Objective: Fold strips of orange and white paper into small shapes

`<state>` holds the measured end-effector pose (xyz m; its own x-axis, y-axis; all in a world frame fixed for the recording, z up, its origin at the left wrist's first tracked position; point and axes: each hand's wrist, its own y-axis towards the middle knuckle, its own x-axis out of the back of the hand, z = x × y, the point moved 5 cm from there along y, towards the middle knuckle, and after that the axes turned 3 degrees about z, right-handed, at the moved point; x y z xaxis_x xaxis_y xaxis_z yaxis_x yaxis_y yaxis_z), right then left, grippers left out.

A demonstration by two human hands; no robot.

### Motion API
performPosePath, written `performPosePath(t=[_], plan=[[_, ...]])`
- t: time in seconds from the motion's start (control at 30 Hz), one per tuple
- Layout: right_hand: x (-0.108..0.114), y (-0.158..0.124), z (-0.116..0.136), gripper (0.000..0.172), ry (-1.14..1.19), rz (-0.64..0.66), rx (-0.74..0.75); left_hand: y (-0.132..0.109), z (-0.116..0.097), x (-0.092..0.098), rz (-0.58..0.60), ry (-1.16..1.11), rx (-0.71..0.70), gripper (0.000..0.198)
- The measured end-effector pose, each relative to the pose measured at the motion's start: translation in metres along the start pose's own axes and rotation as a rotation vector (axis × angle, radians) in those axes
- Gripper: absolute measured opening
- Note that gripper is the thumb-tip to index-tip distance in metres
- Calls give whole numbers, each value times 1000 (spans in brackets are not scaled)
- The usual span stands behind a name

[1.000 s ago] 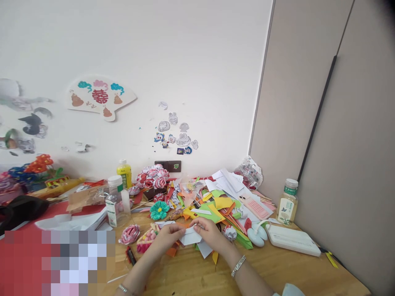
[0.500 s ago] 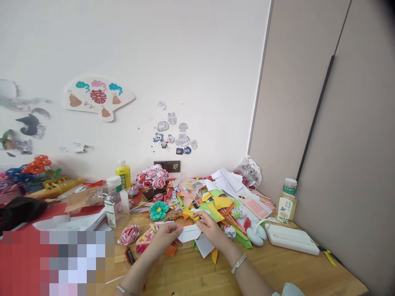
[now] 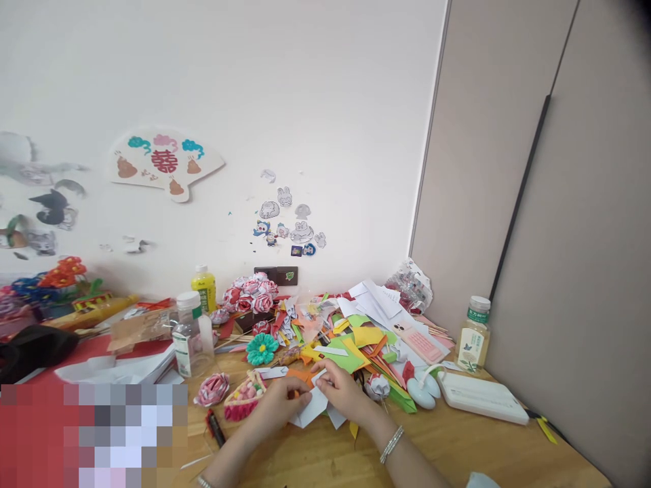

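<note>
Both of my hands meet over the wooden desk (image 3: 458, 440) on a piece of white paper (image 3: 311, 405). My left hand (image 3: 277, 405) pinches its left side, fingers closed on it. My right hand (image 3: 342, 390), with a bracelet on the wrist, grips the paper's top right edge with fingers pressed together. The paper points down toward me, partly folded. Orange paper (image 3: 300, 375) lies just behind the hands, and more white scraps (image 3: 336, 417) lie under them.
A heap of coloured paper scraps (image 3: 356, 339) and paper roses (image 3: 251, 293) fills the desk behind my hands. A clear bottle (image 3: 190, 335) and a yellow bottle (image 3: 204, 286) stand left; a small bottle (image 3: 472, 335) and a white box (image 3: 481, 396) stand right. A wall panel rises at right.
The white paper has turned between my hands, from lying wide and flat to pointing down toward me. Both hands moved slightly closer together and nearer to me.
</note>
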<state>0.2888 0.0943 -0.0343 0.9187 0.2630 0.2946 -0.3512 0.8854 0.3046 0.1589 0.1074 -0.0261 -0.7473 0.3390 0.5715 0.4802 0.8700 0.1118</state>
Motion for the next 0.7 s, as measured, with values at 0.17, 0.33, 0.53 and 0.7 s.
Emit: performPosePath(t=[0.17,0.33,0.53,0.7], plan=[[2,4,-2,28,156,-57,19,5,5,6,-127,-69,-11,24],[-2,7,-8,32,131,-61,0,9,13,3,-143,-442,97,27],[-12,9,-15,25,216,-54,3,12,21,-6,-119,-684,191,37],[-4,12,-20,23,217,-89,-42,8,13,-2,-121,-621,202,42]])
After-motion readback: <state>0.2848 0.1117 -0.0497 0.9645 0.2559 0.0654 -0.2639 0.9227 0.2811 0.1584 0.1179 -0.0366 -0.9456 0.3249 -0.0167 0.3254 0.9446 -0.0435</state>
